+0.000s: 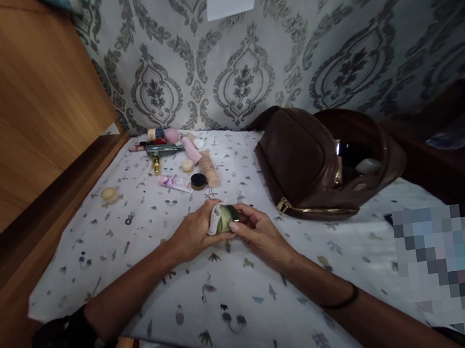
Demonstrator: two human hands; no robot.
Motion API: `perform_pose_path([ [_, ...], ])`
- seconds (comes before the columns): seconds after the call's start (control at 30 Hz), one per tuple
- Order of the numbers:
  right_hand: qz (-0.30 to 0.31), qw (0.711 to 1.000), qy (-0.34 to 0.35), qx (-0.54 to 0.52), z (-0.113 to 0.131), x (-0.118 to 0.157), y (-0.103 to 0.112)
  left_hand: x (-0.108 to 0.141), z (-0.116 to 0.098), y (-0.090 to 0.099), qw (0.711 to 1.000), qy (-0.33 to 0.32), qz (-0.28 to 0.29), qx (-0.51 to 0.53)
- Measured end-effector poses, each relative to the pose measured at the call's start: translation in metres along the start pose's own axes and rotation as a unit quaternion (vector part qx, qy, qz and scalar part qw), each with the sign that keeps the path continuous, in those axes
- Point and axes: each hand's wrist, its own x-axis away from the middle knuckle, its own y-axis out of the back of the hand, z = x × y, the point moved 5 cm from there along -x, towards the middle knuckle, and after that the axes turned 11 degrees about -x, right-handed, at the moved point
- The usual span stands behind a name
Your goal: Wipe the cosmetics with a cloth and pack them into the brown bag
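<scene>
Over the middle of the printed cloth, a small green cosmetic jar point(224, 219) with a dark, shiny green lid is held on its side between both hands. My left hand point(195, 232) is closed round its base end, with a white wipe or tissue point(214, 220) pressed against the jar. My right hand point(260, 232) grips the lid end between thumb and fingers. Beyond the hands lie a black-lidded pot point(198, 181), a beige tube point(209, 169), a pink-and-white tube point(175, 183) and a small cream-coloured pot point(187, 165).
A brown leather bag point(298, 160) stands open at the right. Farther back are a green mascara-like tube point(164, 149), a gold-capped item point(156, 166) and a pink tube point(190, 149). A yellowish round pot point(109, 195) sits left. A wooden panel point(23, 98) borders the left side; patterned wallpaper is behind.
</scene>
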Motion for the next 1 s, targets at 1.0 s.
perform_pose_path([
  [1.0, -0.011, 0.992, 0.11, 0.057, 0.012, 0.003, 0.001, -0.006, 0.011, -0.016, 0.915, 0.084, 0.1, 0.382],
])
